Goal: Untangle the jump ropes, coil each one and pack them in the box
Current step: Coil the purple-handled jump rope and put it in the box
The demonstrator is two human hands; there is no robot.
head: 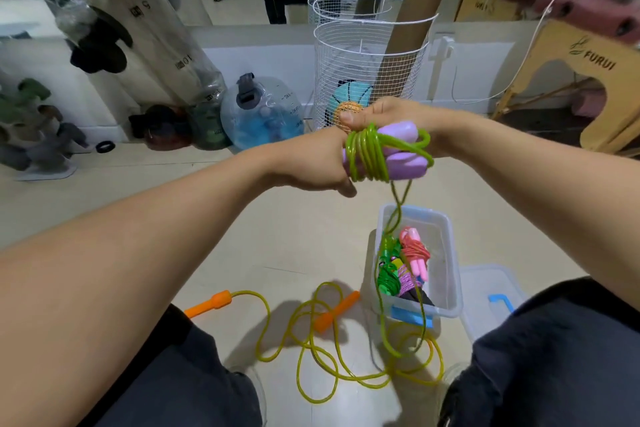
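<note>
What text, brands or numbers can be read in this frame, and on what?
"FURUI": on the wooden stand at right.
"FURUI", partly blurred: on the cardboard box behind it.
"5" and "10": on the clear plastic-wrapped packs at left; their small labels are too blurred to read.
Scale marks on the water jug: unreadable.

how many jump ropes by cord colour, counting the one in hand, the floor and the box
Green cord, purple handles, held in both hands: 1
Yellow cord, orange handles, on the floor: 1
Pink/red, coiled in the box: 1
Green, coiled in the box: 1
Purple, coiled in the box: 1
Total: 5, though the box may hide more.
</note>
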